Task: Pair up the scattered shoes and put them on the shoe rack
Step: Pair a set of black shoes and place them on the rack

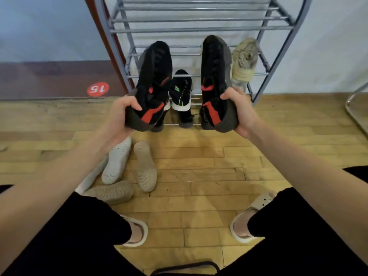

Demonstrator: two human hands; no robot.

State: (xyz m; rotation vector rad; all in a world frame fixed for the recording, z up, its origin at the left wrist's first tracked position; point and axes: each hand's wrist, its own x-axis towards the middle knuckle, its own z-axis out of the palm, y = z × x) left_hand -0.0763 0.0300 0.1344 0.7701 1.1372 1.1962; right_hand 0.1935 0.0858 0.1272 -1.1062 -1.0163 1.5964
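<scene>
My left hand [121, 114] grips the heel of a black sneaker with red accents [154, 76], toe pointing toward the rack. My right hand [242, 110] holds the matching black and red sneaker [214, 76] by its heel in the same way. Both shoes hang in the air just in front of the grey metal shoe rack [199, 29]. On the rack's low shelves sit a black sneaker with green marks [182, 90] and a beige sneaker [244, 60]. On the wood floor to the left lie a white shoe [117, 160] and two tan shoes [145, 166] [111, 192], soles up.
A red round sticker with the number 15 [98, 89] marks the dark panel on the left. A chrome tube frame [356, 114] stands at the right edge. My feet in pale slippers [137, 230] [249, 222] rest on the floor, with a dark strap [185, 268] between them.
</scene>
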